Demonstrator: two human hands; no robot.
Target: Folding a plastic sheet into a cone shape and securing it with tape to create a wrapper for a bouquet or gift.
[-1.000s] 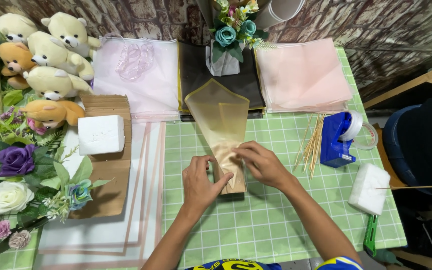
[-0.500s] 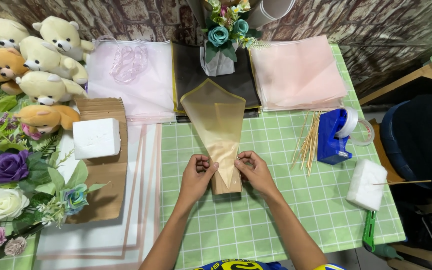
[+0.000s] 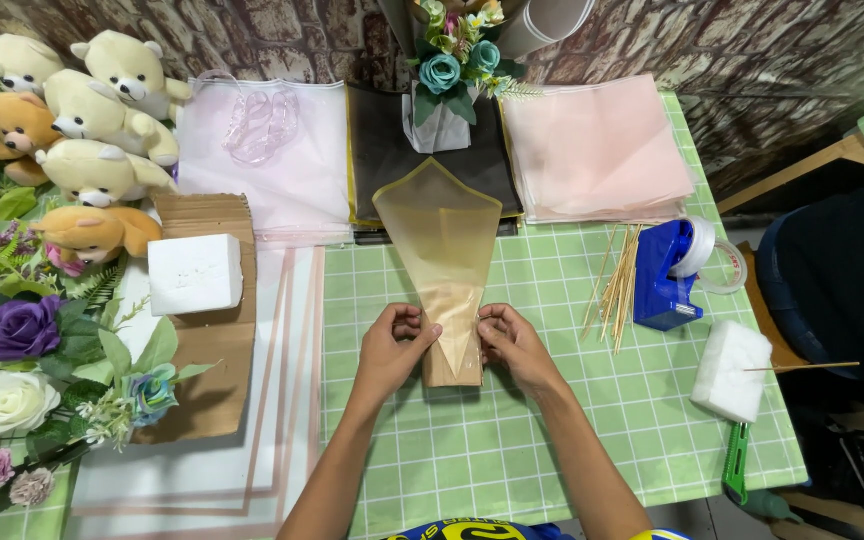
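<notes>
A tan sheer wrapping sheet point(image 3: 442, 240), folded into a cone with its wide end pointing away from me, lies on the green checked table point(image 3: 512, 450). Its narrow lower end wraps a small brown block point(image 3: 452, 368). My left hand point(image 3: 395, 345) pinches the left side of that narrow end. On the other side my right hand point(image 3: 512, 343) pinches the right edge. Both hands rest on the table with fingers curled onto the sheet.
Pink point(image 3: 597, 150), dark point(image 3: 387, 160) and pale lilac point(image 3: 272, 150) sheet stacks lie at the back, with a small flower bouquet point(image 3: 452, 70). Wooden skewers point(image 3: 617, 285), a blue tape dispenser point(image 3: 670, 275) and white foam point(image 3: 730, 370) sit right. Teddy bears point(image 3: 82, 120), artificial flowers point(image 3: 22, 360), cardboard point(image 3: 202, 330) and a white block point(image 3: 194, 273) sit left.
Both hands have drawn closer together on the narrow end of the cone, tightening the fold. The view has shifted slightly.
</notes>
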